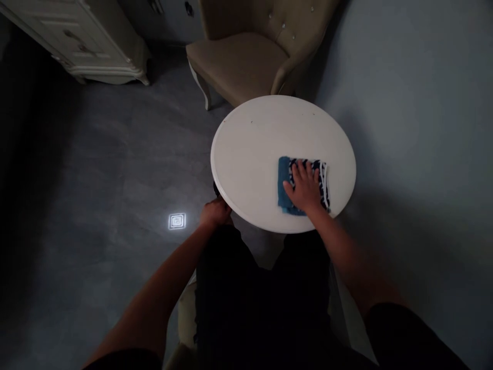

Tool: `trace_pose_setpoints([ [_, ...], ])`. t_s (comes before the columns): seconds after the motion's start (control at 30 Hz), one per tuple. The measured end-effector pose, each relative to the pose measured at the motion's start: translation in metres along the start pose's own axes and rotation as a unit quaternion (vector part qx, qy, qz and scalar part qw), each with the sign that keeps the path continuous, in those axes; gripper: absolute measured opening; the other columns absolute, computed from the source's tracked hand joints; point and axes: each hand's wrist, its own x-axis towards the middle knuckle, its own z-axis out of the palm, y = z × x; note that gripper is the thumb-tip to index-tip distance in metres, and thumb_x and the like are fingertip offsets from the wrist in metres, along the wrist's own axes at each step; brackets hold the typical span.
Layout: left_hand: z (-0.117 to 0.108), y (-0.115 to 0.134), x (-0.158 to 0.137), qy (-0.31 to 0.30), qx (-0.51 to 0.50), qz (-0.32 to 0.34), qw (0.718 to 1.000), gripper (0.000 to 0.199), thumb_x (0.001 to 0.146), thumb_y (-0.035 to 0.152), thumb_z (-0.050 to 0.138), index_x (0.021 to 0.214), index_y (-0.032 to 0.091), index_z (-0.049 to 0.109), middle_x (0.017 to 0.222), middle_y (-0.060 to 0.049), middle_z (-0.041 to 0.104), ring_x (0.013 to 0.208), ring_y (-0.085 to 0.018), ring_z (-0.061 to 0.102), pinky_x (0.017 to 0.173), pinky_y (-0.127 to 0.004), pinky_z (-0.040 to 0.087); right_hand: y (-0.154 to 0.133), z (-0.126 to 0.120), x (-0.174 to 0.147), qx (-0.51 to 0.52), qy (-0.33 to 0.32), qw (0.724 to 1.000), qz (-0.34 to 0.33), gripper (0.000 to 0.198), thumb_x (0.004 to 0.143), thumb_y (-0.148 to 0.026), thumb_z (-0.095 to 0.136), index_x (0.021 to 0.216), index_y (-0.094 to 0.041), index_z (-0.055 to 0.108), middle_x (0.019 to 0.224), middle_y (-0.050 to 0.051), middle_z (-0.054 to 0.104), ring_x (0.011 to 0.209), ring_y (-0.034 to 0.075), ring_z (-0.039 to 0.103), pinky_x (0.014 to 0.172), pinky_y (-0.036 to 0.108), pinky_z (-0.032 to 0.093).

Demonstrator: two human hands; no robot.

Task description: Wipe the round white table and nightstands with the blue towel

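Observation:
My right hand (305, 186) lies flat with spread fingers on a folded cloth (284, 180). The cloth is teal on the left, with a dark-and-white patterned part and a white-edged border on the right. It rests on the right front part of a round white table (250, 159). At the table's left front rim is my left hand (216, 210), above my left knee. Its fingers look curled, and the tabletop partly hides them. Just beyond that hand a small dark shape shows beside the rim, too dim to identify.
A beige buttoned armchair (246, 59) stands behind the table. At the upper left is a cream cabinet (88, 41) with carved legs. A grey wall (419, 113) runs along the right. A bright square pattern (177, 221) shows on the grey floor (108, 169). Small specks dot the tabletop.

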Motion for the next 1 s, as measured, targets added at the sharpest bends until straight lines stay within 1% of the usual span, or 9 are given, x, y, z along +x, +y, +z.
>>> trace_pose_setpoints([
  [0.1, 0.000, 0.003, -0.006, 0.009, -0.006, 0.004, 1.000, 0.057, 0.114, 0.052, 0.043, 0.134, 0.016, 0.083, 0.133, -0.021, 0.083, 0.122, -0.036, 0.079, 0.105, -0.044, 0.059, -0.017, 0.010, -0.072, 0.005, 0.005, 1.000, -0.025, 0.082, 0.115, -0.062, 0.036, 0.180, -0.012, 0.041, 0.191, 0.017, 0.029, 0.179, 0.043, 0.016, 0.144, 0.072, 0.014],
  [0.17, 0.000, 0.003, -0.008, 0.012, -0.012, 0.008, 1.000, 0.052, 0.113, 0.049, 0.046, 0.131, 0.018, 0.084, 0.136, -0.020, 0.082, 0.124, -0.035, 0.078, 0.107, -0.043, 0.058, -0.026, 0.015, -0.103, 0.004, 0.011, 0.999, -0.031, 0.082, 0.115, -0.061, 0.038, 0.180, -0.012, 0.041, 0.191, 0.017, 0.029, 0.180, 0.043, 0.016, 0.143, 0.074, 0.015],
  [0.23, 0.000, 0.003, -0.009, 0.017, -0.016, 0.011, 1.000, 0.049, 0.113, 0.048, 0.049, 0.131, 0.018, 0.084, 0.136, -0.020, 0.082, 0.125, -0.034, 0.078, 0.107, -0.041, 0.058, -0.031, 0.016, -0.115, 0.005, 0.011, 0.999, -0.032, 0.082, 0.114, -0.060, 0.040, 0.180, -0.012, 0.040, 0.191, 0.017, 0.028, 0.180, 0.044, 0.015, 0.143, 0.075, 0.015],
  [0.33, 0.000, 0.000, -0.008, 0.028, -0.015, 0.024, 0.999, 0.049, 0.113, 0.047, 0.049, 0.133, 0.019, 0.084, 0.132, -0.019, 0.082, 0.124, -0.034, 0.078, 0.105, -0.039, 0.059, -0.030, 0.011, -0.095, 0.015, -0.009, 0.999, -0.030, 0.083, 0.113, -0.063, 0.039, 0.183, -0.018, 0.038, 0.192, 0.014, 0.028, 0.180, 0.044, 0.016, 0.144, 0.074, 0.015],
  [0.47, 0.000, -0.005, -0.003, 0.029, -0.009, 0.036, 0.999, 0.053, 0.113, 0.049, 0.046, 0.131, 0.019, 0.085, 0.131, -0.019, 0.082, 0.122, -0.035, 0.078, 0.104, -0.042, 0.061, -0.016, 0.001, -0.006, 0.030, -0.016, 0.999, -0.005, 0.084, 0.112, -0.064, 0.038, 0.184, -0.021, 0.037, 0.191, 0.012, 0.029, 0.180, 0.044, 0.017, 0.144, 0.074, 0.014],
  [0.6, 0.002, -0.011, 0.007, 0.021, -0.012, 0.060, 0.998, 0.053, 0.113, 0.048, 0.048, 0.132, 0.018, 0.087, 0.135, -0.022, 0.081, 0.122, -0.037, 0.079, 0.107, -0.045, 0.061, 0.004, 0.000, 0.116, 0.025, 0.011, 1.000, 0.014, 0.085, 0.114, -0.064, 0.031, 0.182, -0.013, 0.038, 0.190, 0.017, 0.030, 0.178, 0.047, 0.020, 0.142, 0.076, 0.014],
  [0.8, 0.004, -0.026, 0.022, -0.007, -0.044, 0.053, 0.998, 0.048, 0.111, 0.049, 0.054, 0.128, 0.020, 0.088, 0.135, -0.020, 0.081, 0.121, -0.038, 0.079, 0.106, -0.047, 0.062, 0.034, 0.002, 0.285, -0.007, 0.024, 0.998, 0.050, 0.086, 0.116, -0.065, 0.020, 0.184, -0.014, 0.031, 0.190, 0.022, 0.028, 0.176, 0.047, 0.023, 0.136, 0.083, 0.019],
  [0.9, 0.001, -0.033, 0.023, -0.013, -0.062, 0.050, 0.997, 0.046, 0.112, 0.048, 0.055, 0.130, 0.020, 0.087, 0.135, -0.019, 0.082, 0.125, -0.037, 0.078, 0.110, -0.046, 0.060, 0.042, -0.001, 0.340, -0.037, 0.010, 0.997, 0.068, 0.084, 0.119, -0.061, 0.013, 0.184, -0.010, 0.029, 0.189, 0.027, 0.026, 0.175, 0.046, 0.024, 0.135, 0.081, 0.022],
  [1.0, -0.002, -0.038, 0.023, -0.015, -0.068, 0.043, 0.997, 0.046, 0.114, 0.049, 0.052, 0.126, 0.022, 0.088, 0.135, -0.017, 0.082, 0.123, -0.035, 0.079, 0.111, -0.045, 0.059, 0.045, -0.006, 0.368, -0.031, 0.019, 0.997, 0.064, 0.087, 0.120, -0.051, -0.001, 0.178, 0.007, 0.031, 0.183, 0.040, 0.026, 0.174, 0.043, 0.024, 0.133, 0.078, 0.020],
])
